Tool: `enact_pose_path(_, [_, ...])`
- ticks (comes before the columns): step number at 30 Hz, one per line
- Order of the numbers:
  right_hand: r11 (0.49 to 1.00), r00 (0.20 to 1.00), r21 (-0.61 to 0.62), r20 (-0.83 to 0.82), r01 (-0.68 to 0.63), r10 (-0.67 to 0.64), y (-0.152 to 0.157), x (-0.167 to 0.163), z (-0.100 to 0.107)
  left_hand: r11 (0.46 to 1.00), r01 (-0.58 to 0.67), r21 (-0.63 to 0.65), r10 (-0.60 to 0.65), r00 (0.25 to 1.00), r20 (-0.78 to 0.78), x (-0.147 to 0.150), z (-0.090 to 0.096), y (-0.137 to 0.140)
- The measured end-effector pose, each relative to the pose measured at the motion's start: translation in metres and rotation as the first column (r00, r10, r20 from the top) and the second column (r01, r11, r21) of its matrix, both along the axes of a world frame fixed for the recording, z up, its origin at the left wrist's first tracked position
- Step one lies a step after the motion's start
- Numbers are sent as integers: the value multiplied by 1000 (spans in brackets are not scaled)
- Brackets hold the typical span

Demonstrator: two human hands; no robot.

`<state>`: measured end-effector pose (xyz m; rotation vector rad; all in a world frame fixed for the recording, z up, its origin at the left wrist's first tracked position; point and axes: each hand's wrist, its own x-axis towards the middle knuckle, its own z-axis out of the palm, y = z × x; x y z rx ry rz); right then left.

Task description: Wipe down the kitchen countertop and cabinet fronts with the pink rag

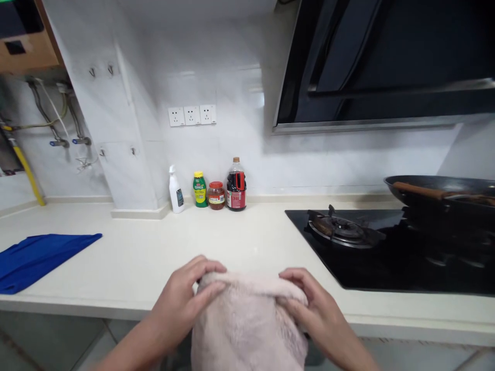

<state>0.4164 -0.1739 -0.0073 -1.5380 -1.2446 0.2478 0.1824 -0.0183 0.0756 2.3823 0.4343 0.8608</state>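
A pale pinkish, fuzzy cloth (247,319) hangs in front of the counter's front edge, its top part folded over into a thick roll. My left hand (189,293) pinches the left end of that fold, thumb in front and fingers over the top. At the right end, my right hand (309,304) grips the fold in the same manner. The lower part of the cloth runs out of the picture at the bottom.
A blue cloth (42,260) lies on the white counter (154,263) at left. Along the wall stand a white spray bottle (177,193), a green bottle (200,190), a red-lidded jar (216,196) and a dark sauce bottle (236,188). Right are a gas stove (371,268) and wok (436,190).
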Motion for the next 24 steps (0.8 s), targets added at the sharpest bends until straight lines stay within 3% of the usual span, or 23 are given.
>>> enact_pose_path(3, [992, 995, -82, 16, 101, -100, 25, 22, 12, 994, -111, 14, 111, 994, 14, 37, -12, 28])
enact_pose_path(7, [944, 928, -168, 294, 285, -228, 26, 67, -18, 948, -276, 162, 283, 959, -28, 72, -55, 58])
enact_pose_path(10, [923, 835, -80, 461, 377, -301, 5, 102, -54, 971, -163, 177, 208, 940, -270, 81, -69, 51])
enact_pose_path(13, [913, 784, -30, 524, 407, -332, -13, 123, -77, 993, -13, 118, 72, 857, -510, 89, -66, 26])
enact_pose_path(16, [938, 838, -60, 472, 341, -274, -19, 129, -81, 975, 215, 63, -131, 776, -616, 104, -67, 1])
enact_pose_path(18, [938, 877, -22, 364, 345, -314, -20, 130, -78, 950, 310, 43, -211, 736, -644, 118, -70, -9])
enact_pose_path(21, [867, 854, 55, 150, 496, -498, -22, 130, -73, 942, 334, 27, -230, 705, -671, 146, -72, -11])
enact_pose_path(24, [828, 808, 96, 180, 553, -561, -24, 128, -74, 943, 333, 21, -229, 692, -684, 187, -72, -6])
